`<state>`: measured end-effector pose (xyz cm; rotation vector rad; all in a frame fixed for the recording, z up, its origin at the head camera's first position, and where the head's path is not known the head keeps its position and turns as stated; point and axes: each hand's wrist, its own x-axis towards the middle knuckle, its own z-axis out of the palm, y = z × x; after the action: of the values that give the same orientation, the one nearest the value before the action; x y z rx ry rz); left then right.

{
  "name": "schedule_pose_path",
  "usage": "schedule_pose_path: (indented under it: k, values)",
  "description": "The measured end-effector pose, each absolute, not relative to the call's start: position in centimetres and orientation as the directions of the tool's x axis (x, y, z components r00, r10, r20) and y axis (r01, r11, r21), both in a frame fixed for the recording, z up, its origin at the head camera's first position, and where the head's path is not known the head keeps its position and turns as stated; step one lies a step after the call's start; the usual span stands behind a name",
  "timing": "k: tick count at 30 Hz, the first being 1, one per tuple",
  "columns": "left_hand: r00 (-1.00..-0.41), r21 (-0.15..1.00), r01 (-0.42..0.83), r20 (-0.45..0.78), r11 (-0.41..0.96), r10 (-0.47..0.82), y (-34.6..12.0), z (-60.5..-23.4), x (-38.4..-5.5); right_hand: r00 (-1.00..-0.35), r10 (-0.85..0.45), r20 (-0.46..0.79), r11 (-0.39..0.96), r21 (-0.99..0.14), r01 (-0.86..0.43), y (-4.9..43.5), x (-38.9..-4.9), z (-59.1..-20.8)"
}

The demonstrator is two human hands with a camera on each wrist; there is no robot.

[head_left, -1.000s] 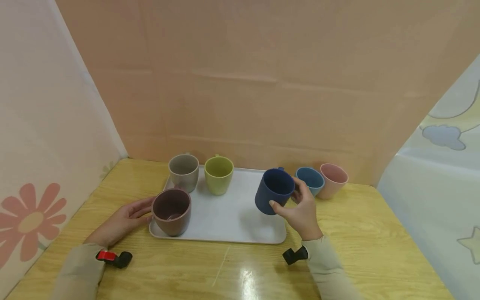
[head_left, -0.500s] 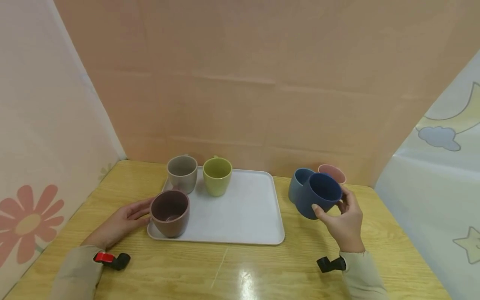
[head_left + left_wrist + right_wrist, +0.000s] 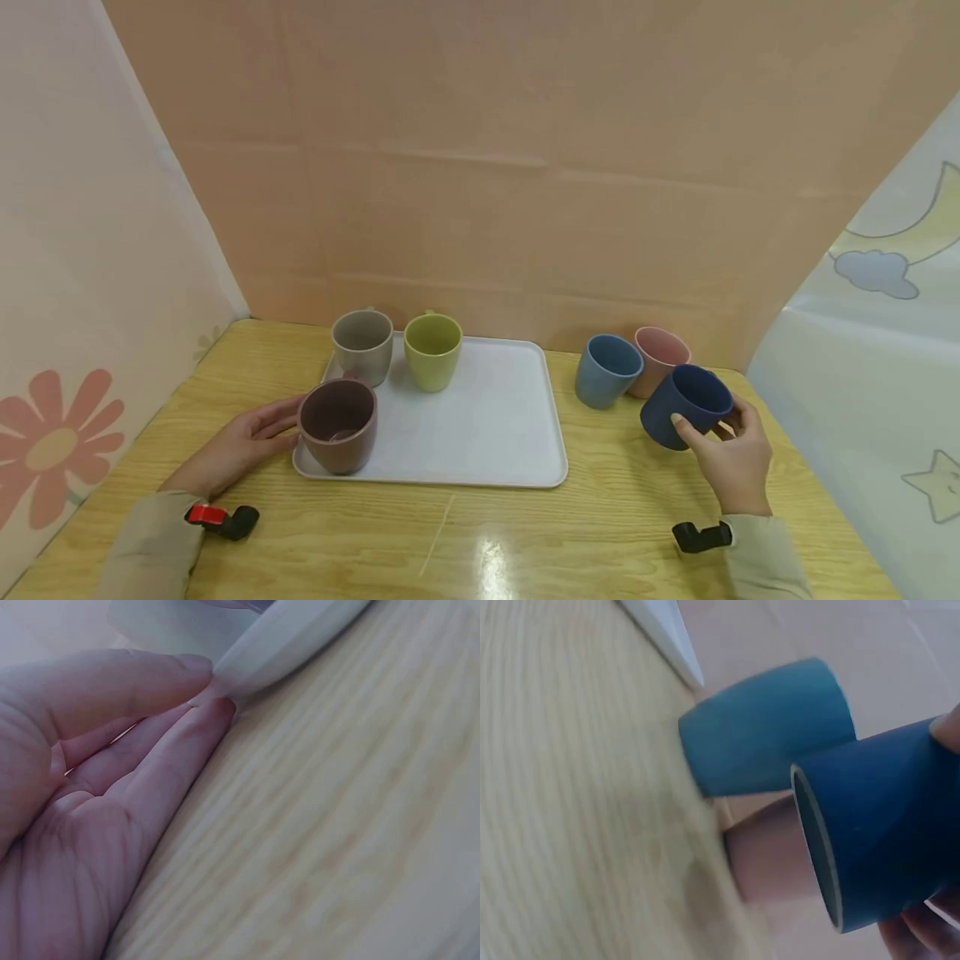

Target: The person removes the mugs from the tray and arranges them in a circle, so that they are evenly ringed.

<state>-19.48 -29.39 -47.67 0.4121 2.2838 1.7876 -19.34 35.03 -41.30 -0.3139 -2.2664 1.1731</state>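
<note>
In the head view my right hand (image 3: 731, 458) grips a dark blue mug (image 3: 667, 412), fingers round its far side and thumb on the near wall. The mug tilts, and in the right wrist view its base (image 3: 815, 844) shows raised off the table. Behind it stand a light blue mug (image 3: 600, 379) and a pink mug (image 3: 648, 379). My left hand (image 3: 243, 442) lies low at the left edge of the white tray (image 3: 480, 433), its fairly straight fingers (image 3: 172, 746) touching the rim. A brown mug (image 3: 337, 442) on the tray hides some fingertips.
Grey (image 3: 365, 354) and yellow-green (image 3: 433, 358) mugs stand at the tray's back left. The wooden table (image 3: 375, 542) ends at an orange-brown backdrop (image 3: 450, 208), with printed panels on the left and right.
My right hand has carried the dark blue mug rightward from over the tray, past the light blue mug, to the table's right side. My left hand keeps its place at the tray's edge.
</note>
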Motion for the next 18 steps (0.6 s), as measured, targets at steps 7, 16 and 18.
schedule_pose_path:
  k: [7, 16, 18]
  values:
    - [-0.942, 0.974, 0.057, -0.021, 0.220, 0.335, -29.3, -47.5, -19.5, -0.830, 0.496, 0.254, 0.589, -0.801, 0.107, 36.5, -19.7, -42.0]
    - [-0.942, 0.968, 0.088, 0.004, 0.234, 0.336, -29.4, -47.5, -19.4, -0.857, 0.496, 0.141, 0.568, -0.799, 0.198, 37.9, -20.6, -42.7]
    - [-0.939, 0.969, 0.087, 0.002, 0.230, 0.344, -29.4, -47.6, -19.4, -0.854, 0.501, 0.141, 0.567, -0.799, 0.201, 38.1, -20.6, -42.8]
